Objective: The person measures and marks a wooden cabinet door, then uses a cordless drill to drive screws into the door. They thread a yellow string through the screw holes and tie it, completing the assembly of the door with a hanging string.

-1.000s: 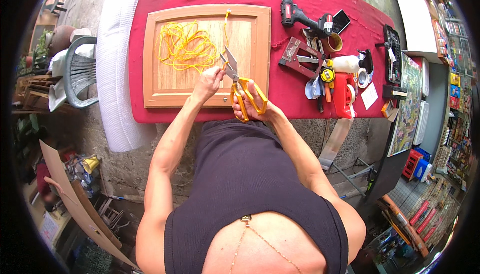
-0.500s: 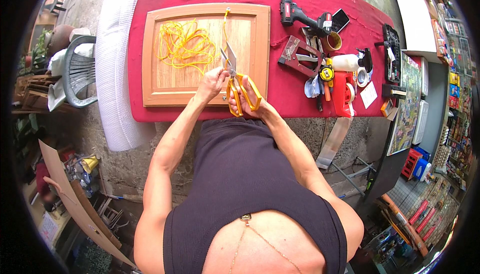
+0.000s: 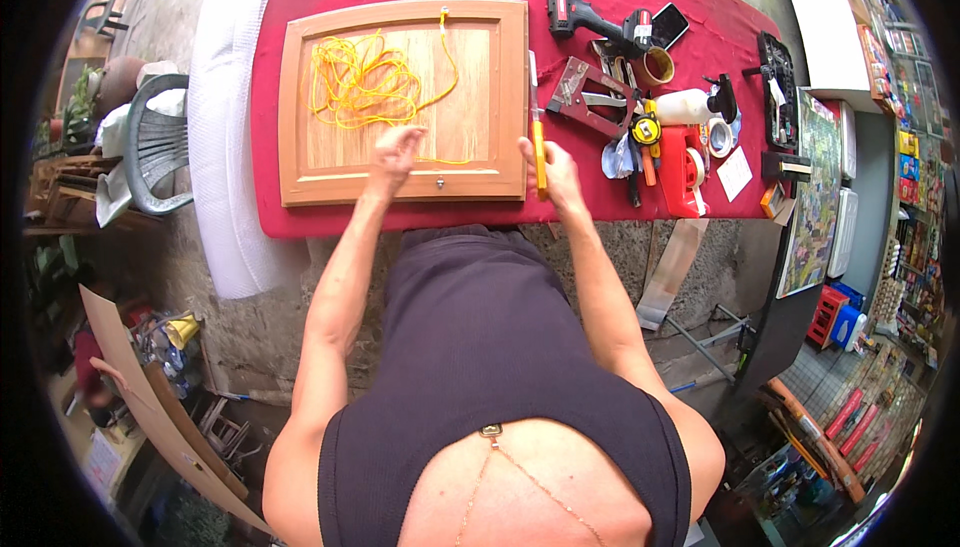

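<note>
A wooden cabinet door with a raised frame lies on the red-covered table. On its inner panel rests a loose heap of yellow cord. One run of that cord goes up to a small metal fitting at the top edge. My left hand is over the lower part of the door, fingers curled together; a short stretch of yellow cord shows beside it, but what the fingers hold is hidden. My right hand, at the door's right edge, grips yellow-handled scissors, seen edge-on with the blades pointing away.
To the right lie a cordless drill, a staple gun, a tape measure, a red tape dispenser, a spray bottle and a phone. White bubble wrap hangs over the left end; a plastic chair stands beyond.
My hands have moved apart: the right carries the scissors to the door's right edge, the left shifts left. The scissor blades, open around the cord before, now appear closed.
</note>
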### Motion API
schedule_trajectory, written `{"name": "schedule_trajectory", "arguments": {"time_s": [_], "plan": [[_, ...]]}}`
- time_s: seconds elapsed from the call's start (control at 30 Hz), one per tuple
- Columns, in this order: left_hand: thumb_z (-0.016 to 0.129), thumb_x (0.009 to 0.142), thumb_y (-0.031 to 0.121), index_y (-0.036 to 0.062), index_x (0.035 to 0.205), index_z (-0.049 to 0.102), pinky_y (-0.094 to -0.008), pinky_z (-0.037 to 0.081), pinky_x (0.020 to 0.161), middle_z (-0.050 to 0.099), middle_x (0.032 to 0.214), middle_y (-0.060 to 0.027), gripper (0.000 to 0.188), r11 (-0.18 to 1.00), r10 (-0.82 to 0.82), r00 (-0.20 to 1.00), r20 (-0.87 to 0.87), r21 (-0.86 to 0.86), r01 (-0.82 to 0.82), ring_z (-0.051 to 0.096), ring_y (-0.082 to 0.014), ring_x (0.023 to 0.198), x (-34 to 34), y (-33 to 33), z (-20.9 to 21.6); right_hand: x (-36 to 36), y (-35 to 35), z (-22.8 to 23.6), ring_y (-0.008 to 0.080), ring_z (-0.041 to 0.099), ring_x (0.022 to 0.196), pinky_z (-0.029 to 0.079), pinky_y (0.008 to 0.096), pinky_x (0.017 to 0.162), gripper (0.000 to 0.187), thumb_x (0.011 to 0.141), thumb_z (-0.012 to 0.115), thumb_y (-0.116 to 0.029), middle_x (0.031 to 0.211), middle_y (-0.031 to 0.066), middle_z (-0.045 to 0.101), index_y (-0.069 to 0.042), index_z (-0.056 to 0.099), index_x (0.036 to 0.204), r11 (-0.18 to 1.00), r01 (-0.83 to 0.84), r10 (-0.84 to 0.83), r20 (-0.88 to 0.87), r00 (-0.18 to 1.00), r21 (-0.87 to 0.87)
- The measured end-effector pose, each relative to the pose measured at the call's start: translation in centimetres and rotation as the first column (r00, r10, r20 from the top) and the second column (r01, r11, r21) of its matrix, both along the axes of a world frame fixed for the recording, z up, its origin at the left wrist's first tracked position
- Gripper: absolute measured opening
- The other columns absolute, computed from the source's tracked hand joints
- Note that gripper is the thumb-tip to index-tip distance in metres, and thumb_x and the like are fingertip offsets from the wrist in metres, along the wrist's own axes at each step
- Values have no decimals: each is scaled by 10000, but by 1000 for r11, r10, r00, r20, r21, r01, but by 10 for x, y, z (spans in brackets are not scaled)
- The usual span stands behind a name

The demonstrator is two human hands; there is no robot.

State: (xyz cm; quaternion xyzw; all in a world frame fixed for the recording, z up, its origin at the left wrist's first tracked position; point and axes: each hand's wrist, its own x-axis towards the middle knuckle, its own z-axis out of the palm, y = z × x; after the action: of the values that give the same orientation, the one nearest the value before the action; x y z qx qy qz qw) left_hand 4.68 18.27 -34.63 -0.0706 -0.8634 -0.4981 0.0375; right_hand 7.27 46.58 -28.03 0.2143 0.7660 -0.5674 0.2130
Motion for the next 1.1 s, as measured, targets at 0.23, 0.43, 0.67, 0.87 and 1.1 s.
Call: {"name": "schedule_trajectory", "arguments": {"time_s": [0.23,0.43,0.67,0.87,1.1], "plan": [[620,828,142,0,1090,601,-426,437,890,614,1038,-151,298,543,597,670,-441,-393,-742,554,-302,1035,28,-166,-4,62,110,-76,358,641,770,506,453,665,391,792,680,-395,864,168,644,-33,584,905,626,-44,369,-246,896,779],[661,699,129,35,1233,509,-446,389,967,551,1160,-166,564,593,243,870,-428,-645,-483,512,-319,1094,53,-26,28,71,137,-91,329,642,767,509,423,658,370,793,688,-356,885,137,636,-48,594,975,615,20,423,-351,835,788],[608,779,51,138,994,670,-406,508,803,633,991,-119,241,860,-5,999,48,-510,29,613,-300,909,43,26,-43,56,110,-110,355,631,870,505,434,773,435,819,645,-338,945,192,642,4,572,1078,625,70,317,-335,887,777],[611,891,68,-1,962,636,-264,545,696,678,859,-69,102,817,-44,941,334,555,-159,651,-122,787,52,60,-8,48,47,-54,282,617,1035,474,361,904,324,824,665,-232,1081,173,647,-36,650,1082,928,-86,315,-642,699,362],[599,852,46,0,909,672,-234,519,660,668,843,-25,103,662,-220,876,429,725,-188,614,-89,748,73,83,-13,23,-50,-54,119,616,876,476,245,801,215,855,643,-109,954,105,668,-23,662,1051,769,-571,289,-640,712,-288]]}}
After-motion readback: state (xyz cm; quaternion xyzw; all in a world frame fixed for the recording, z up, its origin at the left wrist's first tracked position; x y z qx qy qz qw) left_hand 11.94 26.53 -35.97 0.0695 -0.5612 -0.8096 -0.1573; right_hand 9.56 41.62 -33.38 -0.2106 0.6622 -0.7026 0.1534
